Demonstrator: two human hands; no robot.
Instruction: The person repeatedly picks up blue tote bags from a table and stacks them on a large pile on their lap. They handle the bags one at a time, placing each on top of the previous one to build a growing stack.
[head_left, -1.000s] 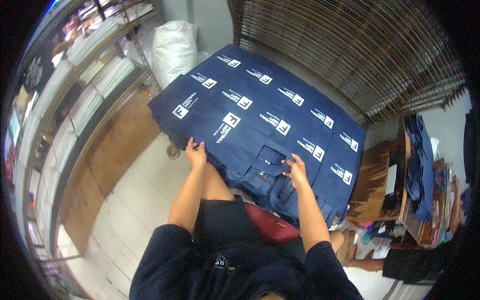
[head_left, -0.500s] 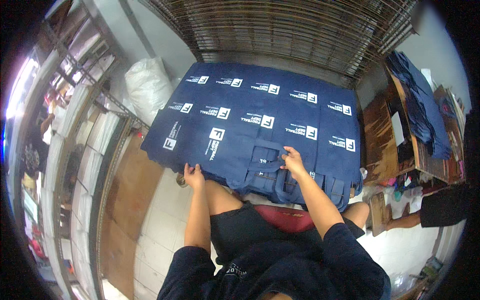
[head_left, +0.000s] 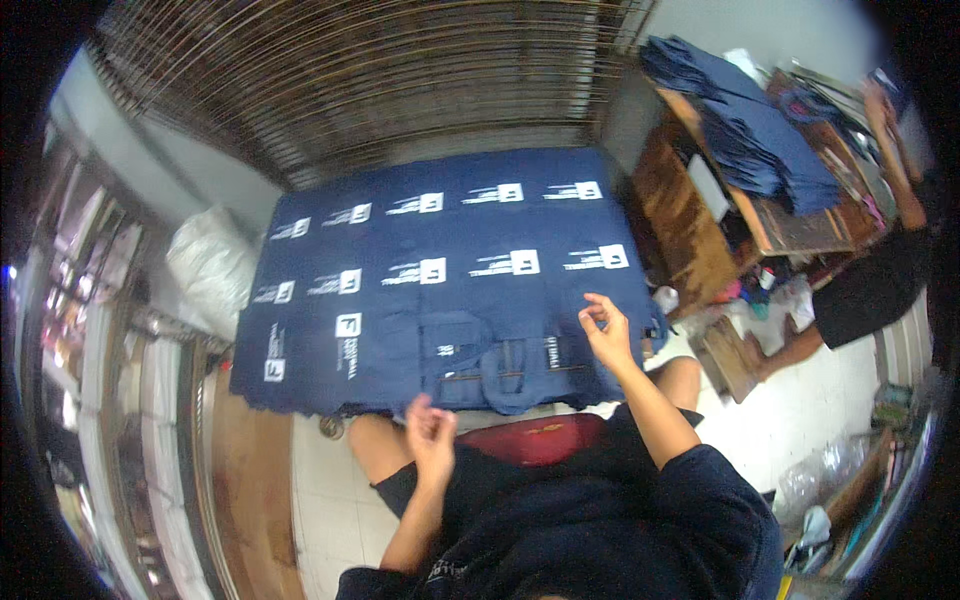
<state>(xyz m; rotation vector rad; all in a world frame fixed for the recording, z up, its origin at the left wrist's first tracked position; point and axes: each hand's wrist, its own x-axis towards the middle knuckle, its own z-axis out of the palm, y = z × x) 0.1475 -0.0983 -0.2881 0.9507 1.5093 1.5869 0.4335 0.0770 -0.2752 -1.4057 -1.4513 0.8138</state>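
Note:
Navy blue fabric pieces with white printed squares and lettering (head_left: 400, 240) lie spread in rows over a wide surface before me. At the near edge, several navy tote bags with strap handles (head_left: 460, 330) overlap each other. My right hand (head_left: 607, 335) hovers over the near right part of the fabric, thumb and fingers loosely curved apart, holding nothing. Just off the near edge, above my lap, my left hand (head_left: 430, 440) is raised and blurred by motion. Its fingers look loosely apart, and nothing shows in them.
A wooden cabinet (head_left: 675, 225) at the right carries stacked navy fabric (head_left: 760, 140). Another person's arm and leg (head_left: 865, 295) are beside it. A white sack (head_left: 210, 262) stands left, near shelving (head_left: 185, 400). Metal racks (head_left: 400, 80) rise behind the fabric.
The view has swung right. My left hand has come off the near fabric edge toward me. My right hand has let go of the bag strap and moved right.

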